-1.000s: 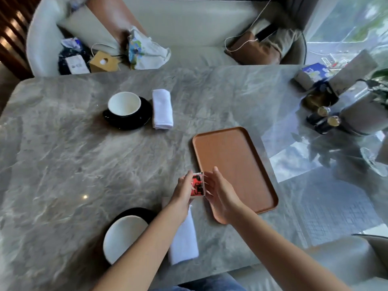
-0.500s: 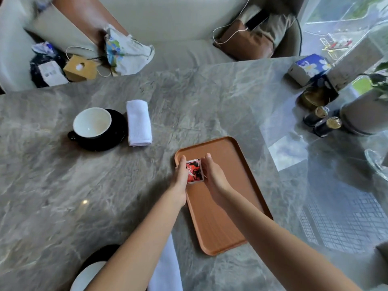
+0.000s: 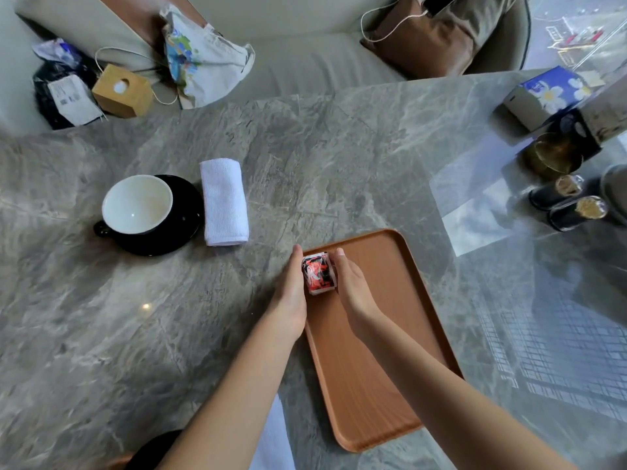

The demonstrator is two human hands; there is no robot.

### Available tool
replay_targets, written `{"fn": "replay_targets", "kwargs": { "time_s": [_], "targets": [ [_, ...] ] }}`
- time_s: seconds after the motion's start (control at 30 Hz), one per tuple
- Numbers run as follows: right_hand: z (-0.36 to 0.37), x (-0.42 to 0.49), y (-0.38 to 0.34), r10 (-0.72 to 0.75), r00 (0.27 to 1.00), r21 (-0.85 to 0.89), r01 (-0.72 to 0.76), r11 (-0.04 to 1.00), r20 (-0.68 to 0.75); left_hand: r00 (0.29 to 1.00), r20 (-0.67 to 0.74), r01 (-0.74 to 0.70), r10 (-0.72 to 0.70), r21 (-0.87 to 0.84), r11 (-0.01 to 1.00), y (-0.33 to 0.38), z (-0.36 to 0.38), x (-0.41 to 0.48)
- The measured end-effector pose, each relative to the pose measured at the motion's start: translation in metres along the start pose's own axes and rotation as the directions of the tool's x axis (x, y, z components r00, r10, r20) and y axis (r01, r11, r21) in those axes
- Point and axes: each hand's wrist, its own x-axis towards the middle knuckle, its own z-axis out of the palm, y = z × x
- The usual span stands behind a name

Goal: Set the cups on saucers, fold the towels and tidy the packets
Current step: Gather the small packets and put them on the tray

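At ten o'clock, one cup (image 3: pixel 137 204) sits on its saucer (image 3: pixel 185 215) beside one folded towel (image 3: pixel 224 202). Both hands, left hand (image 3: pixel 291 295) and right hand (image 3: pixel 353 288), press one packet stack (image 3: pixel 319 273) between them over the tray (image 3: pixel 390 300).

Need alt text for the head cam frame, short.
Both hands, left and right, hold a red packet between them at the far left corner of a brown tray on a grey marble table. Further left, a white cup sits on a black saucer beside a folded white towel.
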Motion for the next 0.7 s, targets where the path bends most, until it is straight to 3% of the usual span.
{"fn": "replay_targets", "kwargs": {
  "time_s": [0.17,0.53,0.7],
  "targets": [
    [0.004,-0.003,-0.002,-0.064,0.998,-0.015,0.065,0.998,0.018,1.000,0.025,-0.006,0.006,-0.006,1.000,-0.004,-0.002,0.000],
    [0.011,-0.016,-0.006,-0.043,0.999,-0.044,0.043,0.998,-0.003,0.998,-0.002,-0.058,0.058,0.021,0.998,-0.005,-0.007,-0.011],
    [0.012,-0.026,-0.016,-0.048,0.999,-0.047,0.049,0.998,0.019,0.989,-0.076,-0.123,0.129,0.084,0.989,0.000,-0.010,-0.033]
  ]
}}
